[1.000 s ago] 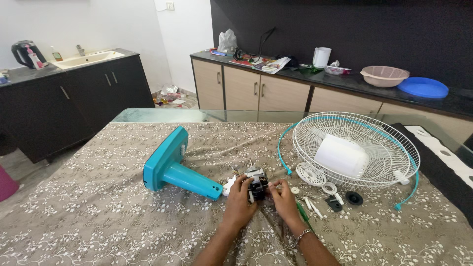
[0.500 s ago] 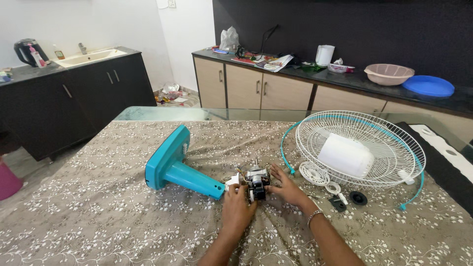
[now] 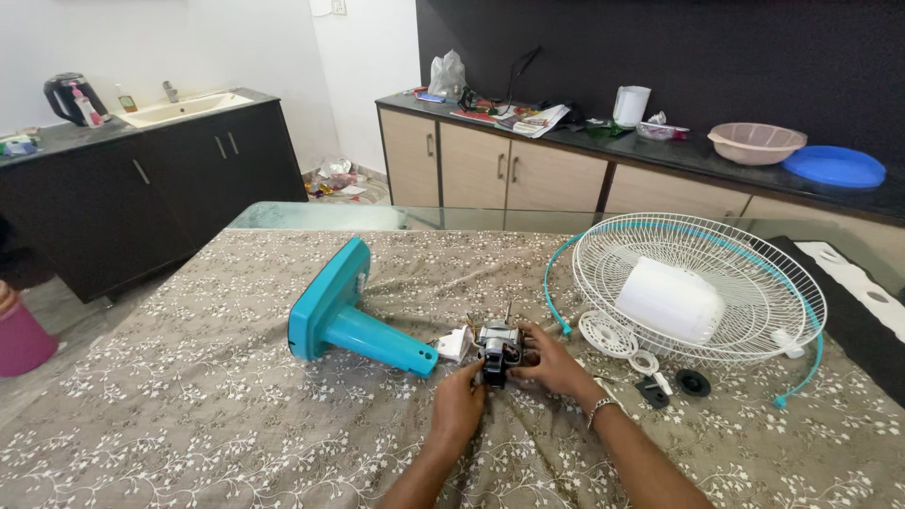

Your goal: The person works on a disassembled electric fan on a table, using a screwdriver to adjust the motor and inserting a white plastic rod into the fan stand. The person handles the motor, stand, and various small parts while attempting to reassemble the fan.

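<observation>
A small fan motor (image 3: 497,345), metal and black, rests on the patterned tablecloth at the end of a teal fan stand (image 3: 351,320) that lies on its side. My left hand (image 3: 458,401) grips the motor from the near side. My right hand (image 3: 551,363), with a bracelet at the wrist, holds it from the right. A white wire fan guard (image 3: 745,283) with a teal rim lies to the right, with a white motor cover (image 3: 669,300) inside it.
Small parts lie beside the guard: a round white grille piece (image 3: 606,332), a white ring (image 3: 645,362) and a black knob (image 3: 695,382). The glass table edge (image 3: 311,216) shows beyond the cloth. Cabinets and a counter with bowls stand behind.
My hands have stayed on the motor, with my right hand shifting a little around it. The view has moved slightly closer.
</observation>
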